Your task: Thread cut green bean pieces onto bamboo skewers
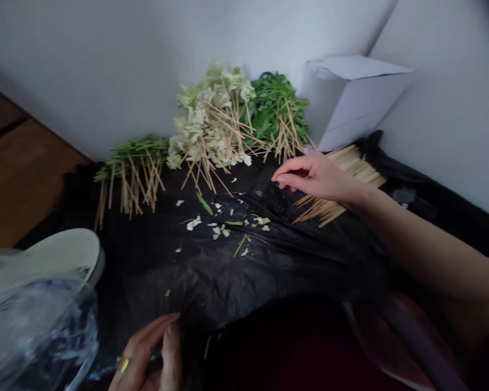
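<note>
My right hand (315, 176) hangs over the black plastic sheet (146, 271), in front of a pile of bare wooden skewers (352, 168). Its thumb and fingers are curled together; whether anything small is between them I cannot make out. At the bottom, my left hand (150, 353), with a gold ring, has its thumb and fingers apart and holds nothing. Behind lie skewered bundles: green stems (136, 155) at the left, pale cabbage-like leaves (212, 119) in the middle, dark green leaves (275, 108) at the right.
A white bowl (71, 244) and a clear plastic bag (44, 326) are at the left. Leaf scraps (220, 231) dot the sheet. A white box (358, 103) stands against the wall behind the skewers.
</note>
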The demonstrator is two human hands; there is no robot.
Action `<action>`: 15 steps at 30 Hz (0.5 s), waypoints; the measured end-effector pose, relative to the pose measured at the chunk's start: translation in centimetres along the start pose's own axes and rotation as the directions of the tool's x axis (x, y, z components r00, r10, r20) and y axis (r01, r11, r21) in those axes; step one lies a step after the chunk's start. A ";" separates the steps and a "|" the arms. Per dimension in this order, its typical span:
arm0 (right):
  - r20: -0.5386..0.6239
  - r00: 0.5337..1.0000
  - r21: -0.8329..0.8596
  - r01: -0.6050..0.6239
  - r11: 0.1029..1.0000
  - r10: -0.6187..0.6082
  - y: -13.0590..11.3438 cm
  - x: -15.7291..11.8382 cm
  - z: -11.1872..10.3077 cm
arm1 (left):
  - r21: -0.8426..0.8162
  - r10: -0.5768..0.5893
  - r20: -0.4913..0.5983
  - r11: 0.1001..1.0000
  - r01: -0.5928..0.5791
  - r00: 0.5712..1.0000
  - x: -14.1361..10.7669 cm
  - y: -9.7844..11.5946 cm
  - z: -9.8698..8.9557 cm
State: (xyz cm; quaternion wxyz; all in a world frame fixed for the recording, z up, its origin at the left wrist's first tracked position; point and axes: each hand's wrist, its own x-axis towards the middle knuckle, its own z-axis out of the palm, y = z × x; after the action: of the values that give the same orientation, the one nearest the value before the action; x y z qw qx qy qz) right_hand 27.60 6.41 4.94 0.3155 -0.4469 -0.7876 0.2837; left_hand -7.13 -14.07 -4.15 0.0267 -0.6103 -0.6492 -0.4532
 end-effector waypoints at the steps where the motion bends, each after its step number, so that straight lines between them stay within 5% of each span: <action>1: 0.005 1.000 0.008 -0.011 1.000 0.011 -0.5 -1.1 -0.8 | -0.026 0.064 -0.006 0.998 -0.064 0.998 0.3 0.4 0.9; 4: -0.017 0.997 0.056 -0.076 0.996 0.077 -1.7 -5.2 -2.7 | -0.087 0.164 0.041 0.983 -0.160 0.986 1.2 1.6 2.9; 11: 0.002 0.924 0.073 -0.382 0.921 0.383 -0.9 -16.5 -6.3 | -0.085 0.184 0.179 0.982 -0.171 0.967 2.7 3.4 4.3; 15: 0.163 0.858 0.068 -0.503 0.862 0.488 -1.4 -22.1 -5.2 | -0.102 0.239 0.171 0.969 -0.224 0.956 2.7 2.8 4.6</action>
State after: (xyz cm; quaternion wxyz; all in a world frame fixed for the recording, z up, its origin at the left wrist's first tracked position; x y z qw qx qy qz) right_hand 39.61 -12.84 3.90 0.1997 -0.5957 -0.6495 0.4282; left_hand -3.14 -9.53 -3.73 -0.0048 -0.7215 -0.5538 -0.4156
